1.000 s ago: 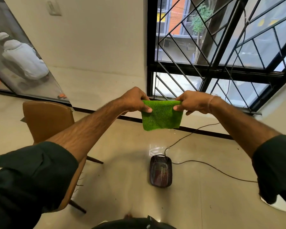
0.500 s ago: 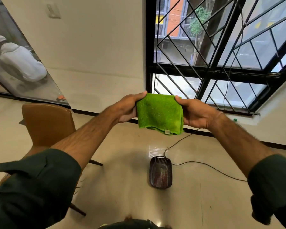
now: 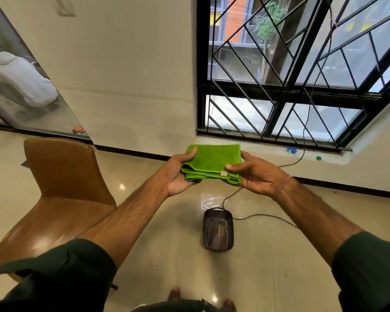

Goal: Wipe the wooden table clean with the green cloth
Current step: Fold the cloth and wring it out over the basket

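The green cloth (image 3: 212,161) is folded into a flat pad and held level in the air in front of me, above the floor. My left hand (image 3: 178,174) grips its left edge, thumb on top and fingers underneath. My right hand (image 3: 254,174) holds the right edge the same way, thumb pressed near a small white tag. No wooden table is in view.
A brown leather chair (image 3: 61,192) stands at the left. A small dark basket (image 3: 218,230) sits on the glossy floor below the cloth, with a thin cable (image 3: 263,216) beside it. A barred window (image 3: 291,70) fills the right wall. A person in white (image 3: 18,77) crouches beyond the doorway, far left.
The cloth hung as a sheet pinched by its top corners; it has since been folded and laid flat between both hands, which turned palm-up beneath it.
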